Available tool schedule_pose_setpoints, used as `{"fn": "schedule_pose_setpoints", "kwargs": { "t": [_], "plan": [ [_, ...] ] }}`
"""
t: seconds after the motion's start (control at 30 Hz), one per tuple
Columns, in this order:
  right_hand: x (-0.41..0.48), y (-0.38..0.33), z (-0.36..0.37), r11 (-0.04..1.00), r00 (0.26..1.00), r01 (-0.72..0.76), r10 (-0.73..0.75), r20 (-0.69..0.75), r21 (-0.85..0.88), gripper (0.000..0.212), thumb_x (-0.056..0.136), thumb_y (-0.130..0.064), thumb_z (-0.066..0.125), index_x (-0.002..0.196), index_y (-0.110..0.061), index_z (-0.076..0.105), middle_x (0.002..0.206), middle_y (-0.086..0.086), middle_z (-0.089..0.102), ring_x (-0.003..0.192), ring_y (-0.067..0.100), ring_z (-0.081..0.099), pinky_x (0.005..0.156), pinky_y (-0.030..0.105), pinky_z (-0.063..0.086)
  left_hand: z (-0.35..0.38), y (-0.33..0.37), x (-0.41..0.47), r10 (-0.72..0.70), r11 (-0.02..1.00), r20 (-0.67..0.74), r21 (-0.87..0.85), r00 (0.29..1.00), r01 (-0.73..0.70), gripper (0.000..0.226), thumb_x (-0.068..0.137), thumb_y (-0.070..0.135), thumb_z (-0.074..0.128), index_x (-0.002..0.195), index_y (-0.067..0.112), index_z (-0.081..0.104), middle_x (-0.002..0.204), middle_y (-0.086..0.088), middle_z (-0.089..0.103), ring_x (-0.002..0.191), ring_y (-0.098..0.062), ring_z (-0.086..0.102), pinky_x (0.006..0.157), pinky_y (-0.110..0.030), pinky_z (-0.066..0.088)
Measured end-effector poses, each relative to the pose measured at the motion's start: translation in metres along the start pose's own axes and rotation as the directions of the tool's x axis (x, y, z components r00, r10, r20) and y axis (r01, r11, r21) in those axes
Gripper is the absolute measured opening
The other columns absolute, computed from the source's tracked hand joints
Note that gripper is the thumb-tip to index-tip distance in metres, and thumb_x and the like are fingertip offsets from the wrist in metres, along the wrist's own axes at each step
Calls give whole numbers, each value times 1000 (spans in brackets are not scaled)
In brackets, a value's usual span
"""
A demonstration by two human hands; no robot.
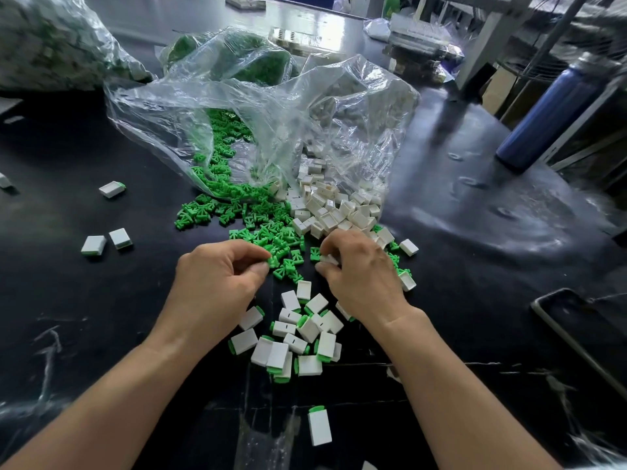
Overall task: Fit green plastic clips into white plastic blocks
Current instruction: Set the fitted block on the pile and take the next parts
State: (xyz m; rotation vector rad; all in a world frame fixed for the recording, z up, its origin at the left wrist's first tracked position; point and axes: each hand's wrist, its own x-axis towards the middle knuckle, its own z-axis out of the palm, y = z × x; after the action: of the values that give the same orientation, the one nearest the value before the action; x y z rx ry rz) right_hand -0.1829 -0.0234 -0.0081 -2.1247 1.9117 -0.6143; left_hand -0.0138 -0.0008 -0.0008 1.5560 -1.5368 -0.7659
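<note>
Left hand pinches clip, right hand perhaps grips block

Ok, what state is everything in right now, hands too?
Left hand: pinching a clip.
Right hand: pinching a block.
Bag: open, on its side, parts spilling out.
Loose clips: unfitted, scattered at the bag mouth.
Loose blocks: empty, heaped beside them.
Finished pile: clips fitted, heaped below the hands.
Bottle: standing, capped.
</note>
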Motion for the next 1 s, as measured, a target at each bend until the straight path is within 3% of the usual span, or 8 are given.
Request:
{"fn": "schedule_pose_setpoints", "kwargs": {
  "t": [0.1, 0.17, 0.23, 0.33, 0.47, 0.6, 0.83, 1.0],
  "plan": [
    [1, 2, -2, 995, 998, -10, 16, -62, 102, 29, 85, -11, 60, 113, -15, 59, 94, -2, 59, 89, 15, 52, 79, 20, 35, 0, 1, 0, -69, 987, 54, -144, 996, 77, 23, 79, 9, 71, 71, 30, 67, 64, 7, 70, 60, -3, 65, 51, -6, 44],
    [1, 3, -6, 966, 991, -30, 62, -118, 258, 31, 83, -6, 62, 113, -13, 61, 84, -9, 55, 81, 10, 52, 75, 14, 36, -1, 5, 0, -121, 946, 114, -288, 986, 149, 21, 79, 5, 69, 73, 25, 69, 68, 3, 72, 60, -8, 68, 47, -10, 45],
    [0, 3, -12, 903, 985, -17, 89, -147, 430, 30, 79, -2, 67, 106, -17, 65, 78, -15, 54, 73, 1, 54, 74, 8, 41, -2, 9, -1, -135, 903, 177, -383, 975, 195, 18, 78, 3, 68, 74, 20, 69, 69, -1, 73, 60, -9, 68, 47, -13, 47],
    [-5, -4, -18, 835, 987, 49, 43, -153, 549, 32, 75, -1, 72, 87, -29, 65, 82, -11, 57, 70, -2, 57, 71, 7, 45, -2, 13, -2, -120, 864, 229, -455, 966, 215, 17, 78, 0, 66, 74, 16, 70, 70, -6, 72, 63, -10, 68, 52, -16, 52],
    [-12, -16, -16, 825, 988, 71, 18, -152, 561, 30, 70, -5, 76, 71, -29, 60, 75, -4, 63, 66, 5, 60, 63, 16, 49, -3, 15, -3, -95, 817, 291, -524, 952, 242, 9, 69, 3, 69, 74, 10, 72, 83, -12, 73, 75, -20, 70, 61, -22, 57],
    [-18, -23, -11, 815, 986, 120, -34, -160, 566, 20, 70, -3, 76, 72, -18, 64, 70, -1, 65, 60, 6, 59, 57, 22, 52, -5, 20, -7, -23, 757, 363, -602, 931, 254, 15, 58, 13, 66, 70, 7, 72, 97, -1, 73, 82, -18, 70, 69, -30, 57],
    [-22, -27, -11, 707, 996, 79, -92, -20, 703, 31, 75, -3, 72, 102, -17, 68, 82, -2, 68, 75, 12, 68, 73, 28, 57, -3, 18, -4, -90, 684, 274, -681, 958, 259, 16, 56, 9, 66, 70, 5, 73, 78, -17, 72, 70, -24, 70, 66, -28, 59],
    [-23, -28, -15, 647, 995, 85, -101, -25, 758, 17, 82, -13, 67, 95, -23, 69, 84, -3, 71, 77, 9, 68, 73, 24, 55, -3, 20, -5, -89, 715, 246, -659, 965, 234, 31, 44, 20, 74, 73, 8, 74, 74, -17, 72, 69, -24, 69, 68, -27, 58]
  ]
}}
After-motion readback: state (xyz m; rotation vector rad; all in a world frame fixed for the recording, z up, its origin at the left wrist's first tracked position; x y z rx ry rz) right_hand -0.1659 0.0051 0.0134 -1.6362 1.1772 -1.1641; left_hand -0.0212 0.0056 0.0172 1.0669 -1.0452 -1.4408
